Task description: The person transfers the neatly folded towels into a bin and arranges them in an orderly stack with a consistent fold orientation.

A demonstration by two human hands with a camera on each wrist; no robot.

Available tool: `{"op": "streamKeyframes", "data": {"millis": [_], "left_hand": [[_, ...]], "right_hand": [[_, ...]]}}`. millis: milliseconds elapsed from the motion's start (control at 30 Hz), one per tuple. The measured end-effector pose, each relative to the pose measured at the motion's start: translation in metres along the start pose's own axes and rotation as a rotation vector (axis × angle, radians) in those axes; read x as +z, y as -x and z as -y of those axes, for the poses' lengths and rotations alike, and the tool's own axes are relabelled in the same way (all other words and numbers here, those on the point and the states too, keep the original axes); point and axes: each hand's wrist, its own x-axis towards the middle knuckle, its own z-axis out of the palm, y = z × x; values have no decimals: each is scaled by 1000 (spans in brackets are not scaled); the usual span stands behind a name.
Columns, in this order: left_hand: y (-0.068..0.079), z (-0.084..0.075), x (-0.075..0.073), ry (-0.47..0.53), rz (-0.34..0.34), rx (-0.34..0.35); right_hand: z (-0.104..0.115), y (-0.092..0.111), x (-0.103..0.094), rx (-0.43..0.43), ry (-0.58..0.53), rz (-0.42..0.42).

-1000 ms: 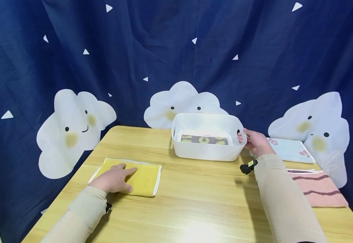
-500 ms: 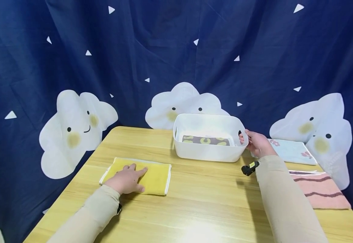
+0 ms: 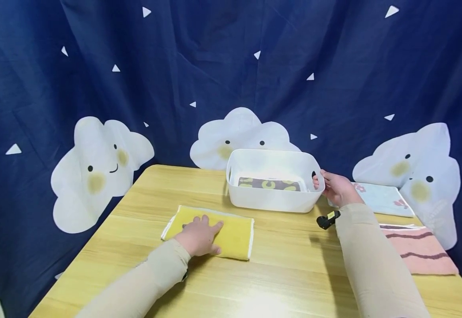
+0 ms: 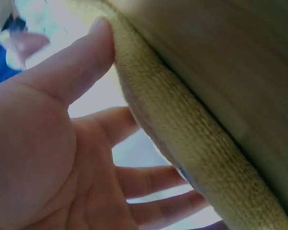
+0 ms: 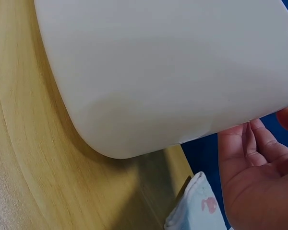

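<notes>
Wood-grain desk (image 3: 286, 251); folded yellow towel (image 3: 234, 234) under my spread left hand (image 3: 200, 236) looks soft, light, best pinched at an edge. Right hand (image 3: 339, 189) grips white plastic bin (image 3: 270, 200).

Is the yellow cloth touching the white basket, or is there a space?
Apart. The head view shows it: a thin strip of wooden table is visible between the yellow cloth and the white basket.

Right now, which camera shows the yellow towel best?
The head view: it shows most of the yellow towel, lying on the table, white borders included. The left wrist view shows only a close-up of one edge; the right wrist view, none of it.
</notes>
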Motion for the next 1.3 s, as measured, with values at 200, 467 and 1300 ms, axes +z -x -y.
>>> {"op": "streamKeyframes", "data": {"millis": [200,467,1300], "left_hand": [[-12,-40,-3,-77,-26,2],[-27,-98,-8,-103,-31,-41],[-62,-159,-14,-251,-23,39]], "right_hand": [[2,1,1,0,20,11],[3,1,2,-25,53,27],[3,1,2,-91,246,33]]}}
